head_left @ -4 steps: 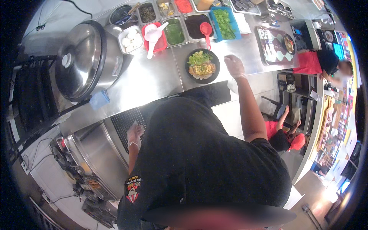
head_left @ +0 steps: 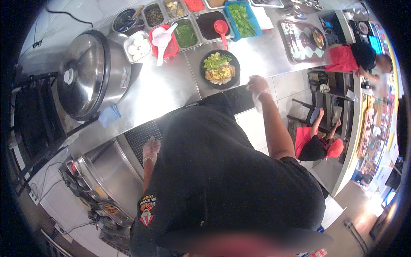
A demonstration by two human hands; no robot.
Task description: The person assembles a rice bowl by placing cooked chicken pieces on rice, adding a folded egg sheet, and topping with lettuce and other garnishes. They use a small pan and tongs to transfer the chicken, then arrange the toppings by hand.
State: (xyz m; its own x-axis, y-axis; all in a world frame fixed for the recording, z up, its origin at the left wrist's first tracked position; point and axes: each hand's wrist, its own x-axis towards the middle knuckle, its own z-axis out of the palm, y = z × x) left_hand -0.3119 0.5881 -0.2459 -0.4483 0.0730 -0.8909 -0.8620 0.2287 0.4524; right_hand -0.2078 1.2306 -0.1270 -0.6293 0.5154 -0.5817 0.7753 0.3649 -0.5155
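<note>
A round black bowl (head_left: pixel 204 77) stands near the counter's front edge. In it are leafy greens (head_left: pixel 217 61), a yellow-topped browned piece of food (head_left: pixel 221 73) and some white rice. My right hand (head_left: pixel 258 87), in a clear plastic glove, is to the right of the bowl, apart from it and just off the counter's edge. Its fingers are curled; whether anything is inside them is hidden. Low on the left, my left hand (head_left: pixel 151 150), also gloved, hangs beside my body near a black perforated mat (head_left: pixel 139 136). Its fingers are stretched out, with nothing seen in them.
Along the back stand a tub of white eggs (head_left: pixel 138 46), a red tub with a white ladle (head_left: pixel 162 40), a red scoop (head_left: pixel 221 29) and a blue tub of greens (head_left: pixel 242 20). A large lidded steel pot (head_left: pixel 87 73) is left, a tray (head_left: pixel 295 53) right. Two people (head_left: pixel 325 147) are beyond.
My right hand has drawn back from beside the bowl toward me, past the counter's edge. My left hand has hardly moved. The view has shifted slightly.
</note>
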